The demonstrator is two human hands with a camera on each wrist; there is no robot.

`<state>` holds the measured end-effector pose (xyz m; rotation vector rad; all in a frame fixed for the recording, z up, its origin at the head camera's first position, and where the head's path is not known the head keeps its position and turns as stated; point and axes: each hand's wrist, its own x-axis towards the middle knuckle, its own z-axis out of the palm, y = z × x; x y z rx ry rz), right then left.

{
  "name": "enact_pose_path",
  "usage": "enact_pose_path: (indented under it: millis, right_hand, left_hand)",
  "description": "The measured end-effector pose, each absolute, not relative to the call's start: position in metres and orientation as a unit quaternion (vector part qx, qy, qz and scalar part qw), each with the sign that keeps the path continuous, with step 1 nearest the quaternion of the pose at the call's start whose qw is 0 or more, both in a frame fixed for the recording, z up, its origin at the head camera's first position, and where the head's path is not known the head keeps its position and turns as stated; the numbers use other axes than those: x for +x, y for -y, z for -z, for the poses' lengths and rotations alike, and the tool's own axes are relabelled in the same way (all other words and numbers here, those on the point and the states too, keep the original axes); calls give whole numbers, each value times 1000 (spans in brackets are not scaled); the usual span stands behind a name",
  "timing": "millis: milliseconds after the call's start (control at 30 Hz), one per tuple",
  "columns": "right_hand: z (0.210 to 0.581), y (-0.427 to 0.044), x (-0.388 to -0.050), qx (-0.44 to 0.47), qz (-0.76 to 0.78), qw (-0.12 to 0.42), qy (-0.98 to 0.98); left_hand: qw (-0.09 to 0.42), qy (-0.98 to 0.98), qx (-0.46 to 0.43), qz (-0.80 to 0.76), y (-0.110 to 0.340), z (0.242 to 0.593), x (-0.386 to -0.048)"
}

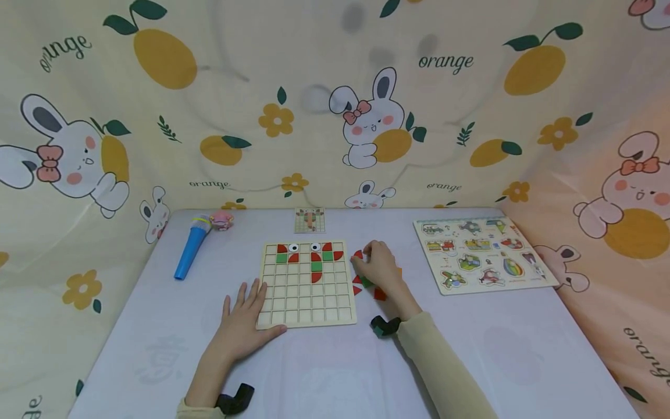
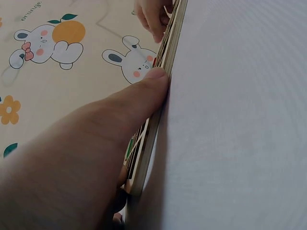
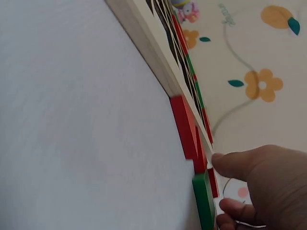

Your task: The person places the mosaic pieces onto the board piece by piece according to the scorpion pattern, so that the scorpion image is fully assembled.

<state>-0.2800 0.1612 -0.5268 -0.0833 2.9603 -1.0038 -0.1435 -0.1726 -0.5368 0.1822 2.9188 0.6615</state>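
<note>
My left hand [image 1: 241, 326] rests on the left edge and lower left corner of a wooden grid board [image 1: 310, 298], fingers spread. In the left wrist view its thumb [image 2: 144, 91] presses the board's edge. Red and green pieces and two round eye pieces fill some upper cells. My right hand [image 1: 381, 269] is over loose red and green pieces just right of the board, fingers bent. In the right wrist view the thumb [image 3: 230, 163] is beside a red block [image 3: 183, 127] and a green block [image 3: 204, 201]; whether it pinches a piece is hidden.
Behind the board lies a small pattern card [image 1: 310, 220]. A blue toy microphone [image 1: 189, 250] and a pink figurine [image 1: 222, 220] are at the back left. On the right lies a picture puzzle board [image 1: 484, 253]. A printed cloth hangs behind the table.
</note>
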Motion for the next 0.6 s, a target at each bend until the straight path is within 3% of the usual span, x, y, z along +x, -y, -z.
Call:
enact_pose_path:
  millis: [600]
  right_hand:
    - [516, -151, -283, -56, 339, 9, -939]
  left_hand:
    - [78, -972, 58, -214, 173, 537, -144]
